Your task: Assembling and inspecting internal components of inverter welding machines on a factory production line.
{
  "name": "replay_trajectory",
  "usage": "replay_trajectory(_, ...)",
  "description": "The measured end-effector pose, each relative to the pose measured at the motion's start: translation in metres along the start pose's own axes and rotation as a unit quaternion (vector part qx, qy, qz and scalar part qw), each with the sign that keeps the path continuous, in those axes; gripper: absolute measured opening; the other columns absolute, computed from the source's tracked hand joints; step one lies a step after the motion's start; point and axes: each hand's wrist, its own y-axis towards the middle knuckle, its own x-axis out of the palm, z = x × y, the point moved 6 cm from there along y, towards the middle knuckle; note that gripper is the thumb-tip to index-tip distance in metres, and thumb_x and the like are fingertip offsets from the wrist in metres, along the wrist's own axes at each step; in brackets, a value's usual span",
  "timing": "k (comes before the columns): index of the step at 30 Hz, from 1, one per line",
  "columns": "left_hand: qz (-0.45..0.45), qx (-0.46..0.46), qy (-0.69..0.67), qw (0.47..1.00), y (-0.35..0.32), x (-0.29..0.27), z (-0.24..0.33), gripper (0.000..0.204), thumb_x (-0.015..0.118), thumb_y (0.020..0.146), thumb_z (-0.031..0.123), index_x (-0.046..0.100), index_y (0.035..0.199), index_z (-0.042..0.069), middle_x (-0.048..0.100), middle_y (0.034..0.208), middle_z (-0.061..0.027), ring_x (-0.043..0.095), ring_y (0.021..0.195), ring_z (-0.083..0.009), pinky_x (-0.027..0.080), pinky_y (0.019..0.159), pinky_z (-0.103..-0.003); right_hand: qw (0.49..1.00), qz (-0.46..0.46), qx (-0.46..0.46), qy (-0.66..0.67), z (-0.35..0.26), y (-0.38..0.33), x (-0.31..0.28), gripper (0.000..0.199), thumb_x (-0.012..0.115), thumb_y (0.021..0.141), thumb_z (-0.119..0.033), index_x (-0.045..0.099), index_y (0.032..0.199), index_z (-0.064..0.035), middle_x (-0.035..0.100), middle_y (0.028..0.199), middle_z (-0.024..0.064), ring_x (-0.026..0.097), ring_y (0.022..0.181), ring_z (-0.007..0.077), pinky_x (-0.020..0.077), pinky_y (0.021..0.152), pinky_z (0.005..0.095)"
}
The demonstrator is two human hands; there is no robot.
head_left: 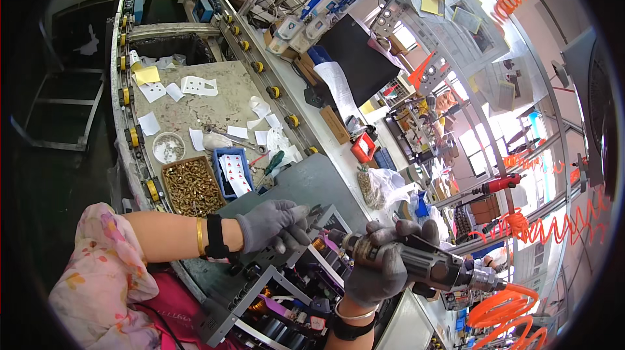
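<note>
My right hand (376, 275), in a grey glove, is wrapped round a dark air screwdriver (426, 264) with an orange coiled hose (504, 314) at its rear. The tool lies nearly level, its nose toward my left hand. My left hand (275, 225), also gloved, has its fingers curled together close to the tool's tip; what they hold, if anything, is hidden. Beneath both hands is an open metal chassis (244, 295) with copper coils, dark cylindrical parts and purple pieces inside. My hands and the tool cover part of it.
Beyond my left forearm stand a box of brass-coloured fasteners (192, 184), a blue bin (233, 171) with printed labels and a white tub (168, 148). A green-handled screwdriver (274, 162) lies nearby. A roller rail (273, 92) borders the bench. Another person (444, 104) is farther back.
</note>
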Motion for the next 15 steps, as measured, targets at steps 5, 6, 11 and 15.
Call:
replay_trajectory(5,-0.014,-0.021,-0.004,1.000,-0.002,0.003,-0.006,0.036,0.055,0.094,0.040,0.056,0.094,0.004,0.066,0.071,-0.0119,0.057,0.046,-0.0095,0.042,0.034,-0.020,1.000,-0.016,0.004,0.001,-0.001,-0.005,-0.001,0.065,0.064,0.074,-0.011,0.041,0.134,-0.0068,0.057,0.105,0.0100,0.062,0.076,0.0183,0.0580,0.071,0.0379)
replay_trajectory(6,-0.019,-0.014,-0.005,1.000,-0.002,0.005,-0.006,0.036,0.055,0.094,0.040,0.056,0.094,0.004,0.066,0.071,-0.0119,0.057,0.046,-0.0095,0.042,0.034,-0.020,1.000,-0.022,0.006,0.002,-0.001,-0.006,0.000,0.065,0.064,0.074,-0.011,0.041,0.134,-0.0068,0.057,0.105,0.0100,0.062,0.076,0.0183,0.0580,0.071,0.0379)
replay_trajectory(11,-0.063,-0.043,-0.061,0.995,-0.001,0.011,-0.014,0.038,0.056,0.093,0.042,0.056,0.092,0.004,0.064,0.067,-0.0104,0.054,0.044,-0.0093,0.039,0.032,-0.019,0.999,-0.024,0.023,0.016,-0.002,-0.009,0.001,0.067,0.064,0.071,-0.011,0.043,0.134,-0.0071,0.057,0.104,0.0106,0.061,0.075,0.0173,0.0563,0.073,0.0392)
replay_trajectory(15,-0.095,-0.049,-0.052,0.993,0.002,0.011,-0.013,0.039,0.055,0.093,0.043,0.055,0.090,0.004,0.062,0.064,-0.0102,0.054,0.044,-0.0094,0.039,0.031,-0.020,0.999,-0.030,0.016,0.002,-0.001,-0.011,0.004,0.067,0.063,0.070,-0.013,0.042,0.134,-0.0074,0.057,0.104,0.0102,0.061,0.075,0.0170,0.0560,0.073,0.0392)
